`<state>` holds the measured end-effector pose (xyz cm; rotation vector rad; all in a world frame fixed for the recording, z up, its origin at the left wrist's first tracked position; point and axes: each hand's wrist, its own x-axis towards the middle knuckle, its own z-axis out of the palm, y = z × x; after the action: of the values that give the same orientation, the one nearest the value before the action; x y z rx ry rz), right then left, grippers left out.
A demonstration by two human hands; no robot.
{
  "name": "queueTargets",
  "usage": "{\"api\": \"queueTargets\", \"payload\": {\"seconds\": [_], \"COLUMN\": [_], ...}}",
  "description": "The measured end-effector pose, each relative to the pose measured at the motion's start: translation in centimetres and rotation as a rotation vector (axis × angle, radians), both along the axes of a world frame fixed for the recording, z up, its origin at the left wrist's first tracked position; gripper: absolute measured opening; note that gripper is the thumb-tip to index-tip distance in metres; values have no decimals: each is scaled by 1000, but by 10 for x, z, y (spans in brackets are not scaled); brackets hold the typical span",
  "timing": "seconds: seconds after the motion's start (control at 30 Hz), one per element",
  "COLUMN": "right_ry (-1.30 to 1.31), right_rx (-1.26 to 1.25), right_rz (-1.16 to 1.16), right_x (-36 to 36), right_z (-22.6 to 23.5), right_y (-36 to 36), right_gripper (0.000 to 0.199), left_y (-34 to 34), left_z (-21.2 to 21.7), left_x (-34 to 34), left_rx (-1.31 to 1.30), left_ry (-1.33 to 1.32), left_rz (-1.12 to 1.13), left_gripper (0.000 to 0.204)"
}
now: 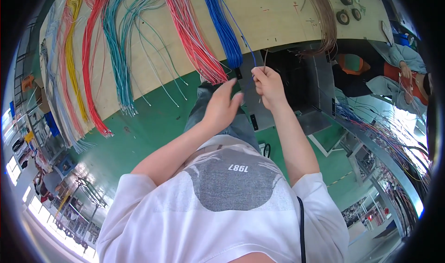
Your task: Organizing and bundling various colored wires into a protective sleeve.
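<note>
My right hand (268, 84) is raised in front of me and pinches a single thin blue wire (242, 35) between thumb and fingers. That wire runs up to the thick blue wire bundle (222, 24) hanging over the edge of a wooden board (273, 12). My left hand (221, 106) is just to the left and lower, fingers spread and holding nothing. Its fingertips are close to the black-tipped end of the blue bundle and to a red wire bundle (192, 35).
More bundles hang on the board: teal (116, 45), yellow (72, 45), another red (88, 63), brown (322, 17). Tape rolls (343, 17) lie at the far right of the board. Another person (394, 73) works at the right beside a bench (384, 137) strewn with wires. The floor (153, 128) is green.
</note>
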<state>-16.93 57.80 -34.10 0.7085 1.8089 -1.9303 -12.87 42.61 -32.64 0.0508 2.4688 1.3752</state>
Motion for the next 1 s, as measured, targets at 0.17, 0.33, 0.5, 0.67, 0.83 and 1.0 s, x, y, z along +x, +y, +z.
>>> {"api": "queueTargets", "payload": {"seconds": [0.17,0.33,0.5,0.67,0.83,1.0], "right_ry": [-42,2,-134,10,-196,-49], "right_rx": [-420,-429,-365,-390,-383,-196], "right_rz": [-240,-351,100,-331,-131,59], "right_x": [-32,-37,17,-12,23,19], "right_z": [64,66,71,66,64,45], "right_y": [12,21,-33,-9,-58,-63], "right_gripper": [9,16,20,22,23,25], "left_y": [21,-8,-4,-18,-12,-21], "left_z": [42,59,42,51,32,41], "left_x": [-10,2,3,14,11,4], "left_rx": [675,535,299,420,498,391], "left_ry": [-549,-691,-376,-570,-453,-500], "left_rz": [56,194,107,166,306,218], "left_gripper": [24,24,25,23,23,23]}}
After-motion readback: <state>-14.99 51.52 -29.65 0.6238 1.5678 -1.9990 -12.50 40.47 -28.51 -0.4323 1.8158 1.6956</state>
